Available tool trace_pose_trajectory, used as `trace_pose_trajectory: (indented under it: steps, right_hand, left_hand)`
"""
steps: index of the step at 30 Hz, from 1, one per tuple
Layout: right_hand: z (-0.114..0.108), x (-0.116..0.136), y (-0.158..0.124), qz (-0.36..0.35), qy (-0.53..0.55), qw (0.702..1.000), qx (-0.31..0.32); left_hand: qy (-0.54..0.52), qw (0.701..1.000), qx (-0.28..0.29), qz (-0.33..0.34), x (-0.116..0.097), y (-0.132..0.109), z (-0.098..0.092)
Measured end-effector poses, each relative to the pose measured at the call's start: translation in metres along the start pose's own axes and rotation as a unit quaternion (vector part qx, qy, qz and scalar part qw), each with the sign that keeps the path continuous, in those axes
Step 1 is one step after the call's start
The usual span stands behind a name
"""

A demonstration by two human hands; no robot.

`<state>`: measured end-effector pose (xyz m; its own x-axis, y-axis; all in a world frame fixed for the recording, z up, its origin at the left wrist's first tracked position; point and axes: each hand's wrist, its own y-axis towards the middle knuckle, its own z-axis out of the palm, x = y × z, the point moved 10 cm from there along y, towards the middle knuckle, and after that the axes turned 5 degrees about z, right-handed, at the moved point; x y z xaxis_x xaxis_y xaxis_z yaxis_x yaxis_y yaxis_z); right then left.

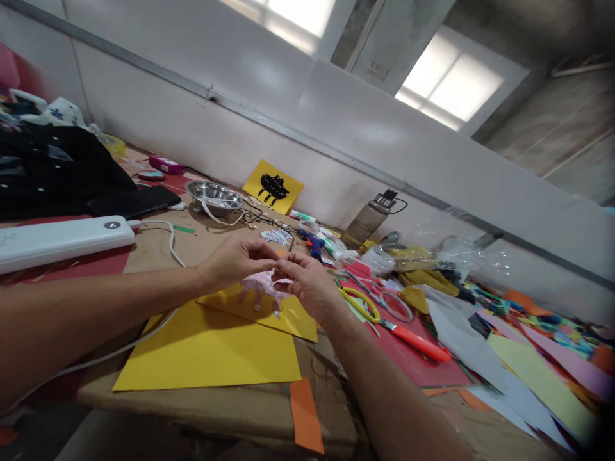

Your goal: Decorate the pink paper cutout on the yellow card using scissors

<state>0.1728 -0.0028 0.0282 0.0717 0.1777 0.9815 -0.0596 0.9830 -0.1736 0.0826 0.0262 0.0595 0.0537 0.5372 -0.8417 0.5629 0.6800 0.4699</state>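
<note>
My left hand (237,257) and my right hand (305,282) meet fingertip to fingertip over the table. Both are closed in a pinch, and something small and pale shows between them, too small to name. Just below the fingers lies a pink cut-out (262,282) with pale beads along it and drip-like ends. It rests on a smaller yellow sheet (300,319), which overlaps a larger yellow sheet (216,349) nearer the table's front edge.
A steel bowl (216,197), a white power strip (62,240) and its cable are at the left. A blue glue gun (311,243), a bottle (368,221), yellow-handled scissors (358,304) and a red-handled cutter (420,342) are at the right. An orange strip (306,416) hangs at the front edge.
</note>
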Motion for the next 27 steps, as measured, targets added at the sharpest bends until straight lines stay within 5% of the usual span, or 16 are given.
trace_pose_trajectory:
  steps: [27]
  right_hand:
    - [0.0029,0.0021,-0.0012,-0.017,0.002,1.0,0.027]
  left_hand:
    - [-0.042,0.998,0.001,-0.043,0.0004,0.0,-0.0008]
